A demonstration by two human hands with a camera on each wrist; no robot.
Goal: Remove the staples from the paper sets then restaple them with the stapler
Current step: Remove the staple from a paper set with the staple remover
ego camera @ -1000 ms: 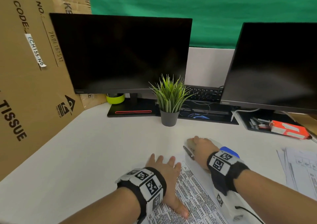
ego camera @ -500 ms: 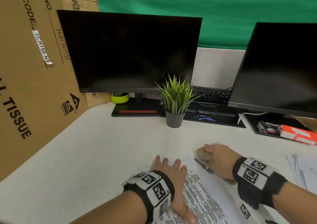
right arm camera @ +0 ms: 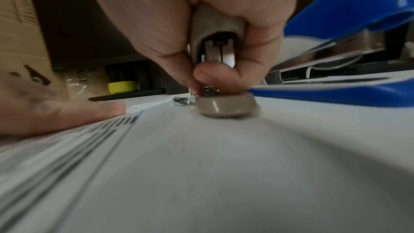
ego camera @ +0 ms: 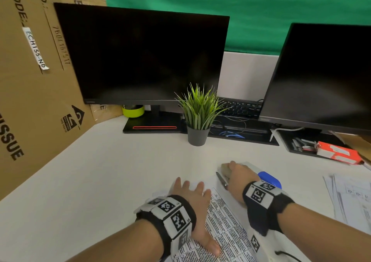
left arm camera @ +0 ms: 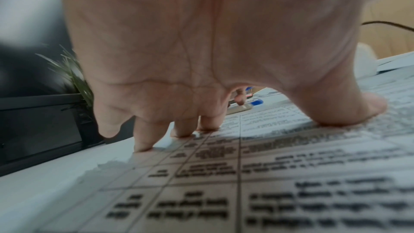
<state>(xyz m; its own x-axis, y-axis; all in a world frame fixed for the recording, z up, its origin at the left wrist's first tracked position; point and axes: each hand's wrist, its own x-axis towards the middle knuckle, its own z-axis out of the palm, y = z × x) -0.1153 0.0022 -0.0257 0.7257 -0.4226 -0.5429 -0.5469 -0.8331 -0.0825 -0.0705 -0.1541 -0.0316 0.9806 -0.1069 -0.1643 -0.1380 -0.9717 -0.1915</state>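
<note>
The paper set (ego camera: 224, 221) is lying at the tabletop's near edge — the left hand (ego camera: 192, 199) is pressing it flat, fingers straight. At its far corner, the right hand (ego camera: 237, 178) is clamping the staple remover (right arm camera: 216, 45) — the blue stapler (ego camera: 269, 178) is sitting just right.

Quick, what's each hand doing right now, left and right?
Left hand: open, fingers flat, pressing down the printed paper set.
Right hand: gripping the beige staple remover at the paper's corner.
</note>
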